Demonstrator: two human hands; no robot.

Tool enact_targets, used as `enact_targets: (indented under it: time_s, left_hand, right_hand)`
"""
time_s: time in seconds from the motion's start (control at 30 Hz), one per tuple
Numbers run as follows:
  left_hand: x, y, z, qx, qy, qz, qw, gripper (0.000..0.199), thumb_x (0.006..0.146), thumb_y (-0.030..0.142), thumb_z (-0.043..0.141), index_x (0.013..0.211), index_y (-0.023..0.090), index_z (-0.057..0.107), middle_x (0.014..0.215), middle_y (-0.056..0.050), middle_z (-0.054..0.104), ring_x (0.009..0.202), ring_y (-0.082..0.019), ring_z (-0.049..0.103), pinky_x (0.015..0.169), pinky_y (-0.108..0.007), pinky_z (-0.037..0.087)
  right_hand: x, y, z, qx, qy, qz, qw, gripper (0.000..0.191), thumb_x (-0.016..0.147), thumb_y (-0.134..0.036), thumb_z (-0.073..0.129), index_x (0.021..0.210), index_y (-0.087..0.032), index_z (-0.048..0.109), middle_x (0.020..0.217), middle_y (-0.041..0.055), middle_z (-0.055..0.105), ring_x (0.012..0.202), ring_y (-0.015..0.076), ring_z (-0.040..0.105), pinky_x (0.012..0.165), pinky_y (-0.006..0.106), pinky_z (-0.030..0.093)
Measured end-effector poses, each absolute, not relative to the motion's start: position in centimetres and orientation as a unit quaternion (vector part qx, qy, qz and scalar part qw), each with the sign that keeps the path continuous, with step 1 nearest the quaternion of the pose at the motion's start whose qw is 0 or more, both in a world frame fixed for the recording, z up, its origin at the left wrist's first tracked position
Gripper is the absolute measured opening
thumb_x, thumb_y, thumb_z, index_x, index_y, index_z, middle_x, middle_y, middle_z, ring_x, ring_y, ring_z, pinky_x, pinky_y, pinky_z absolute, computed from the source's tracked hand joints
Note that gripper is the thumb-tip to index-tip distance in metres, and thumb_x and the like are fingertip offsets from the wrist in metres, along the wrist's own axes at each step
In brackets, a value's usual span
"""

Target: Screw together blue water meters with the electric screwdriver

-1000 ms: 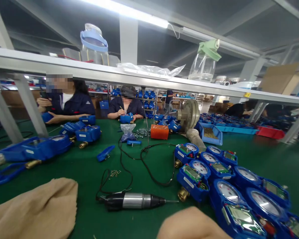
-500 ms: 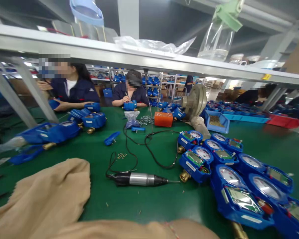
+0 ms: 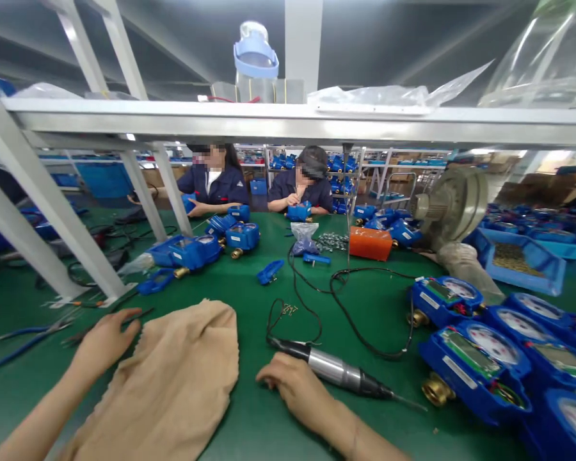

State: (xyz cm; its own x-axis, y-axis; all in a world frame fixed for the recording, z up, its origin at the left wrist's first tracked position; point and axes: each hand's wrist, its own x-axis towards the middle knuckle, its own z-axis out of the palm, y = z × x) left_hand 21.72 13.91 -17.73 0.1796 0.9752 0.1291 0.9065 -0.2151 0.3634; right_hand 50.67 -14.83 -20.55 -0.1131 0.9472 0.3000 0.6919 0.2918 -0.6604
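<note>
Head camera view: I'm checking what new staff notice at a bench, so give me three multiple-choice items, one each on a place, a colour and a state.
1. Where is the right hand?
A) on the orange case
B) on the electric screwdriver
C) in the blue tray

2. What colour is the cloth beside the left hand?
A) green
B) blue
C) beige

3. How does the black cord lie?
A) in loose curves on the green bench mat
B) wound on a reel
C) coiled tight inside a bag

Answers:
1. B: the fingers lie over the screwdriver's body.
2. C: the crumpled fabric shows a sandy beige.
3. A: the cord curves openly across the mat.
</note>
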Motion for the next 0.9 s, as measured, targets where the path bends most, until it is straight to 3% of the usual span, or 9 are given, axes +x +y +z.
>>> enact_targets:
  time_s: [0.1,0.27,0.4,0.5,0.6,0.7,0.77,0.9]
  left_hand:
    - [25.0,16.6,-18.0,0.797,0.55,0.218,0.122,0.031,0.094,0.026,0.057,0.123,0.015,0.057,0.124,-0.009,0.062,0.114,-0.023,0.06,0.1,-0.046,0.048]
    - [35.5,20.8,-17.5,0.835,0.446,0.258,0.193,0.044,0.092,0.036,0.061,0.131,0.016,0.051,0.122,-0.01,0.062,0.102,-0.022,0.064,0.088,-0.044,0.055]
    - [44.5,24.9,-15.7,0.819,0.456,0.304,0.17,0.062,0.088,0.04,0.066,0.141,0.018,0.042,0.141,-0.015,0.047,0.124,-0.031,0.051,0.101,-0.052,0.046]
    - [49.5,27.9,-14.6,0.794,0.496,0.315,0.156,0.069,0.087,0.043,0.066,0.145,0.019,0.037,0.151,-0.015,0.034,0.136,-0.036,0.036,0.109,-0.059,0.035]
    - [52.1,29.8,-14.5,0.764,0.546,0.3,0.169,0.076,0.088,0.048,0.061,0.149,0.019,0.026,0.152,-0.017,0.03,0.134,-0.037,0.038,0.108,-0.059,0.034]
    - [53.2,30.1,-14.9,0.74,0.585,0.285,0.17,0.094,0.08,0.057,0.067,0.151,0.017,0.02,0.15,-0.022,0.03,0.132,-0.041,0.04,0.104,-0.057,0.037]
    - [53.5,29.2,-15.1,0.733,0.599,0.284,0.151,0.104,0.071,0.06,0.073,0.149,0.017,0.021,0.148,-0.025,0.028,0.132,-0.046,0.037,0.103,-0.057,0.036]
    - [52.9,25.5,-15.0,0.735,0.607,0.28,0.11,0.103,0.064,0.062,0.075,0.145,0.021,0.027,0.145,-0.026,0.028,0.132,-0.049,0.034,0.103,-0.06,0.032]
  right_hand:
    - [52.0,-13.8,-20.6,-0.596,-0.692,0.168,0.371,0.035,0.088,0.002,0.044,0.107,-0.014,0.07,0.082,0.0054,0.061,0.076,0.0161,0.058,0.071,0.025,0.047]
    - [52.2,-13.3,-20.1,-0.614,-0.67,0.174,0.38,0.025,0.097,-0.013,0.045,0.106,-0.018,0.068,0.089,0.0056,0.066,0.078,0.0162,0.063,0.072,0.025,0.048]
    - [51.9,-13.4,-20.5,-0.618,-0.663,0.183,0.382,0.024,0.099,-0.019,0.048,0.112,-0.023,0.067,0.103,0.0036,0.072,0.094,0.0171,0.068,0.084,0.025,0.049]
    - [52.0,-13.2,-21.4,-0.62,-0.664,0.178,0.378,0.023,0.097,-0.019,0.051,0.114,-0.026,0.066,0.103,0.0011,0.074,0.093,0.0172,0.069,0.084,0.026,0.05]
    - [52.2,-13.0,-22.0,-0.614,-0.679,0.165,0.366,0.024,0.096,-0.018,0.053,0.115,-0.026,0.064,0.1,0.0012,0.074,0.087,0.017,0.068,0.079,0.026,0.05]
    - [52.3,-12.9,-21.8,-0.616,-0.687,0.161,0.35,0.025,0.094,-0.019,0.057,0.118,-0.025,0.061,0.101,0.0038,0.069,0.093,0.0179,0.064,0.08,0.026,0.049]
    - [52.3,-13.0,-21.2,-0.624,-0.681,0.171,0.344,0.028,0.093,-0.017,0.06,0.119,-0.025,0.06,0.105,0.0045,0.064,0.099,0.0179,0.061,0.084,0.026,0.049]
    - [52.3,-13.1,-20.1,-0.632,-0.662,0.191,0.355,0.031,0.092,-0.013,0.059,0.121,-0.025,0.059,0.11,0.0052,0.059,0.103,0.0168,0.058,0.09,0.026,0.048]
